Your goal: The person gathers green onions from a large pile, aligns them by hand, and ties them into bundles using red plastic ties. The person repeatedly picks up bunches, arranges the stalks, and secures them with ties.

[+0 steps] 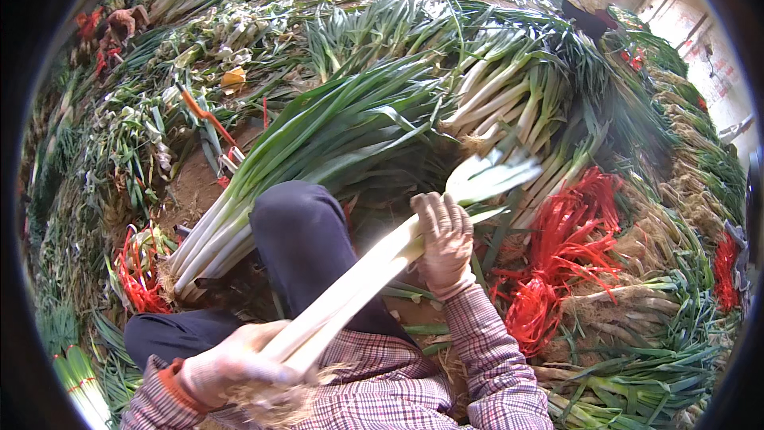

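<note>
Two long white leek or large green onion stalks (352, 286) lie slantwise across my lap. My left hand (239, 364), in a light glove, is closed around their lower ends beside the shaggy roots. Higher up, my right hand (444, 239), also gloved, grips them just below the green leaves, which are blurred. Left of my raised knee rests a large bundle of trimmed-looking white stalks with long green leaves (334, 125), its roots toward the lower left. Red plastic strips (549, 263) lie in a tangle to the right of my right forearm.
An orange-handled tool (203, 110) stands among loose leaves at the left. More red strips (140, 275) are beside the bundle's roots. Unsorted stalks (501, 89) are heaped ahead, with rooty piles (632, 304) at the right. A person (588, 6) bends at the far upper right.
</note>
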A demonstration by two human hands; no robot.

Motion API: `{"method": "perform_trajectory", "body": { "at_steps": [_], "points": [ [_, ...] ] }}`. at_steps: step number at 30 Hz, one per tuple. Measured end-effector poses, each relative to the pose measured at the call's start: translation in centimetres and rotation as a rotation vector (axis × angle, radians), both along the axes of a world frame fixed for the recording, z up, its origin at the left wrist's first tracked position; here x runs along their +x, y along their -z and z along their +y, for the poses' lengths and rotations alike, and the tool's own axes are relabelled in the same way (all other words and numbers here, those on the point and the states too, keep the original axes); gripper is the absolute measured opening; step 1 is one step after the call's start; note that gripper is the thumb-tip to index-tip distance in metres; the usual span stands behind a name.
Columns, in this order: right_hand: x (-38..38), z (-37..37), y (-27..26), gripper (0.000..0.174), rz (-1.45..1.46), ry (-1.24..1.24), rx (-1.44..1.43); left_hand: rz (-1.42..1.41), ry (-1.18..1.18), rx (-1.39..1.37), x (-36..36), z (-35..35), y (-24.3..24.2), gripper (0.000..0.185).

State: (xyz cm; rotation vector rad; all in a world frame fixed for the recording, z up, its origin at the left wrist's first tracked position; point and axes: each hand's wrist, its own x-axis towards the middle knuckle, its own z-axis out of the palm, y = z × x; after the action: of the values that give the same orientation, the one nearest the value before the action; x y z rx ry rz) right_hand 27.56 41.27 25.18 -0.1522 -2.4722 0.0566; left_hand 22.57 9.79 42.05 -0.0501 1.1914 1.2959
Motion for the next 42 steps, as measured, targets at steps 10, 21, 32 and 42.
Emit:
{"method": "perform_trajectory", "body": {
  "at_steps": [10,21,32,42],
  "points": [
    [-1.0,-0.8,-1.3,0.056,-0.237,-0.347,-0.145,0.161,0.248,-0.340,1.9,-14.6,-4.7,0.074],
    [-6.6,-1.9,-11.4,0.059,-0.231,-0.310,0.348,0.541,0.395,-0.477,-4.1,-21.5,-3.3,0.073],
    [-33.3,-16.9,-10.8,0.057,-0.098,-0.444,0.676,1.405,-0.286,-0.845,-20.7,-36.2,9.5,0.044],
    [-39.8,-24.7,8.6,0.030,-0.602,-0.584,0.828,1.062,-0.344,-0.831,-23.7,-42.3,31.0,0.043]
  ]
}}
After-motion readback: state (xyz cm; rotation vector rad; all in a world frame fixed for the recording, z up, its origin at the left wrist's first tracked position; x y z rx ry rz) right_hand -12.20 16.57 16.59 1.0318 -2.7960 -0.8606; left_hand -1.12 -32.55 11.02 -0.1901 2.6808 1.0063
